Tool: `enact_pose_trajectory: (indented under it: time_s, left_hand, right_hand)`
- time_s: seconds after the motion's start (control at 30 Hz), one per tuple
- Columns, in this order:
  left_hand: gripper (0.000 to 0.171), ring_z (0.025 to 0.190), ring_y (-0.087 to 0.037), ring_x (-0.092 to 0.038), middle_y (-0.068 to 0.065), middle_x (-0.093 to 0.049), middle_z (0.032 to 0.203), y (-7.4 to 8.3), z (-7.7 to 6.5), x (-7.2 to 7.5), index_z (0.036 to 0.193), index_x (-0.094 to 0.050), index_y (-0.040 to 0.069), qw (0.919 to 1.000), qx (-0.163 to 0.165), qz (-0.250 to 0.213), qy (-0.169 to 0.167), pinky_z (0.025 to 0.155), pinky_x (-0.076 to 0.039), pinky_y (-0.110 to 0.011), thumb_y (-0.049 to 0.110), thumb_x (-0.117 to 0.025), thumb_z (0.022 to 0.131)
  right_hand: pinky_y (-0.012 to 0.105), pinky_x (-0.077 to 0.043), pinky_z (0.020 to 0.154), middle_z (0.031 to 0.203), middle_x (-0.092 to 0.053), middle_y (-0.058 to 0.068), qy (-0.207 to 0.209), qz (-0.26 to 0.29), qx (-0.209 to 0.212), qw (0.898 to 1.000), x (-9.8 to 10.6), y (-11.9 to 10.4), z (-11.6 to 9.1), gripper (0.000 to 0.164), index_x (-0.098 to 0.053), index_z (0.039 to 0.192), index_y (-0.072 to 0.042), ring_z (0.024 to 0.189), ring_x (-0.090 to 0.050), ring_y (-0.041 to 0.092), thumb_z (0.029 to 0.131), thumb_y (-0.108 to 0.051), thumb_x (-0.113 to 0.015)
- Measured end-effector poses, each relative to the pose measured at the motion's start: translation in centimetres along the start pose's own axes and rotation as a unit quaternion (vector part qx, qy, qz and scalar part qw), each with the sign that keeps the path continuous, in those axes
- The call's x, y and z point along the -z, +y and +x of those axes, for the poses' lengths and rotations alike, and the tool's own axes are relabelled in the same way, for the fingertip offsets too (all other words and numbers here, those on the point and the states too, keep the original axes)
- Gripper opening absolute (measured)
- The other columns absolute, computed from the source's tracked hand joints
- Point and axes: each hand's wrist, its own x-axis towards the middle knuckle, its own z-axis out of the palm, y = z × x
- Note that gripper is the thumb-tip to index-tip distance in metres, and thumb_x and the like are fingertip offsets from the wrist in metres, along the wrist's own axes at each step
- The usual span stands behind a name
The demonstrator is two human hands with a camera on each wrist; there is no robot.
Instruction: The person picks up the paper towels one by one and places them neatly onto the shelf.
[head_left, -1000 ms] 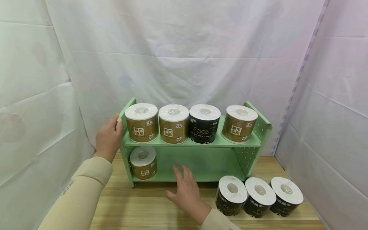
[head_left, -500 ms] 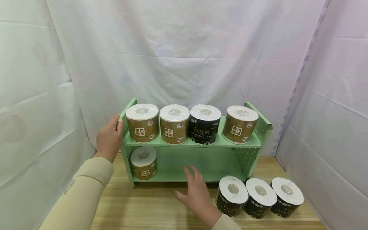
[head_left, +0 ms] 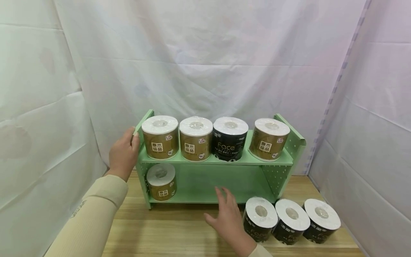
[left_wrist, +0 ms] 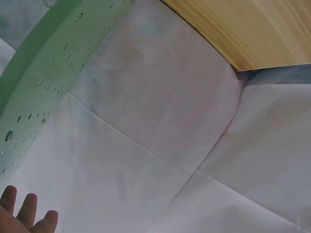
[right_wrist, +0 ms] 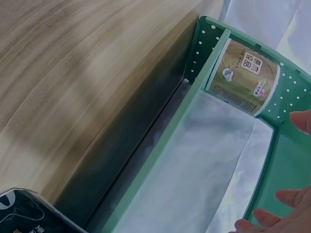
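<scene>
A two-tier green shelf [head_left: 221, 180] holds wrapped toilet paper rolls. My left hand [head_left: 123, 151] grips the front edge of its left side panel with thumb and index finger; in the left wrist view its other fingertips [left_wrist: 31, 208] stick out loosely beside the perforated panel [left_wrist: 53, 63]. My right hand [head_left: 229, 223] hovers in front of the lower tier, fingers spread, holding nothing. Just right of it stands a black toilet paper roll [head_left: 259, 217], the leftmost of three on the table. On the lower tier, one brown roll [head_left: 162, 182] sits at the left end.
Along the upper tier stand brown rolls [head_left: 160, 141] and one black roll [head_left: 228, 142], with a gap before the rightmost brown roll [head_left: 269, 141]. Two more black rolls [head_left: 290, 232] stand at the table's right. White cloth [head_left: 205, 64] surrounds the wooden table [head_left: 160, 232] behind and at both sides.
My right hand has moved right along the front of the lower tier, closer to the black rolls, its fingers still spread. My left hand has stayed on the side panel.
</scene>
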Motion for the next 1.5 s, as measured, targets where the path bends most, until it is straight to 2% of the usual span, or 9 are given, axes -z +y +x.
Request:
enact_pose_trajectory:
  time_s: [0.37, 0.77, 1.0, 1.23, 1.5]
  left_hand:
    - [0.037, 0.069, -0.042, -0.055, -0.028, -0.064, 0.090, 0.0, 0.0, 0.0, 0.129, -0.055, 0.004, 1.0000, -0.003, 0.000, -0.001, 0.065, -0.045, -0.057, 0.026, -0.039, 0.103]
    - [0.040, 0.078, -0.046, -0.058, -0.030, -0.065, 0.102, 0.1, 0.1, 0.1, 0.131, -0.054, 0.003, 0.9999, 0.007, 0.004, -0.006, 0.070, -0.045, -0.058, 0.026, -0.039, 0.103]
    - [0.041, 0.079, -0.047, -0.058, -0.031, -0.064, 0.104, 0.2, 0.0, 0.1, 0.132, -0.053, 0.003, 0.9999, 0.014, 0.001, -0.008, 0.071, -0.045, -0.059, 0.026, -0.038, 0.102]
    - [0.042, 0.087, -0.050, -0.059, -0.031, -0.063, 0.111, 0.3, 0.1, 0.4, 0.134, -0.053, 0.002, 0.9996, 0.023, -0.003, -0.013, 0.077, -0.045, -0.060, 0.027, -0.038, 0.103]
    - [0.041, 0.081, -0.045, -0.058, -0.030, -0.064, 0.103, 0.4, 0.1, 0.2, 0.132, -0.053, 0.003, 0.9997, 0.017, -0.003, -0.019, 0.074, -0.045, -0.059, 0.027, -0.038, 0.103]
  right_hand:
    - [0.054, -0.045, 0.094, 0.139, -0.040, 0.022, 0.037, -0.017, -0.008, 0.999, 0.7, 1.2, -0.3, 0.086, -0.043, 0.141, -0.007, 0.126, -0.042, 0.041, 0.070, -0.035, -0.083]
    - [0.053, -0.046, 0.091, 0.141, -0.038, 0.022, 0.042, -0.019, -0.041, 0.998, 1.8, 2.7, -0.8, 0.088, -0.042, 0.142, -0.005, 0.126, -0.042, 0.041, 0.071, -0.036, -0.083]
    - [0.055, -0.047, 0.089, 0.143, -0.037, 0.023, 0.050, -0.023, -0.060, 0.997, 2.3, 3.7, -1.4, 0.088, -0.042, 0.142, -0.003, 0.127, -0.040, 0.043, 0.071, -0.034, -0.083]
    - [0.056, -0.046, 0.090, 0.144, -0.035, 0.024, 0.050, -0.025, -0.088, 0.994, 3.0, 4.4, -1.6, 0.087, -0.040, 0.143, -0.003, 0.129, -0.037, 0.046, 0.073, -0.033, -0.082]
    - [0.060, -0.042, 0.092, 0.144, -0.033, 0.025, 0.052, -0.017, -0.111, 0.992, 3.9, 5.5, -2.5, 0.086, -0.038, 0.144, -0.001, 0.131, -0.032, 0.047, 0.075, -0.029, -0.080]
